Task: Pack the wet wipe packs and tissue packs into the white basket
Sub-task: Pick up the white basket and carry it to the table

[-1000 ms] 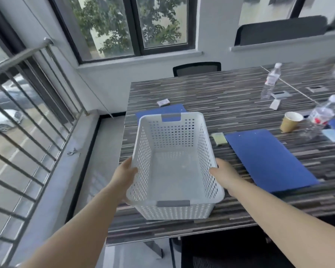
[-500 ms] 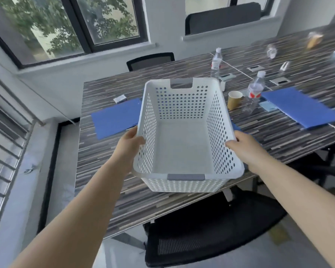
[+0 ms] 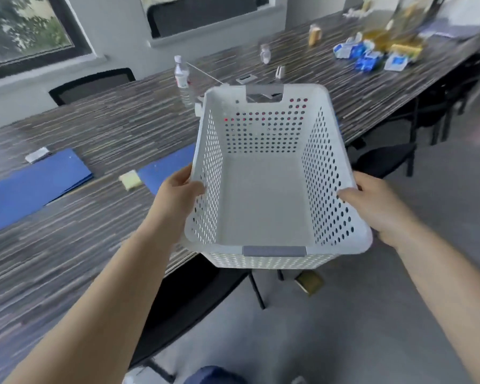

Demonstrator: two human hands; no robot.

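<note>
White perforated plastic basket (image 3: pixel 263 189), empty, probably light and stiff; our left hand (image 3: pixel 178 189) and right hand (image 3: pixel 372 206) gripped its side rims.

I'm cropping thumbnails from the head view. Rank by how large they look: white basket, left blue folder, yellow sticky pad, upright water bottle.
1. white basket, nearest the camera
2. blue folder
3. water bottle and sticky pad look alike.
</note>
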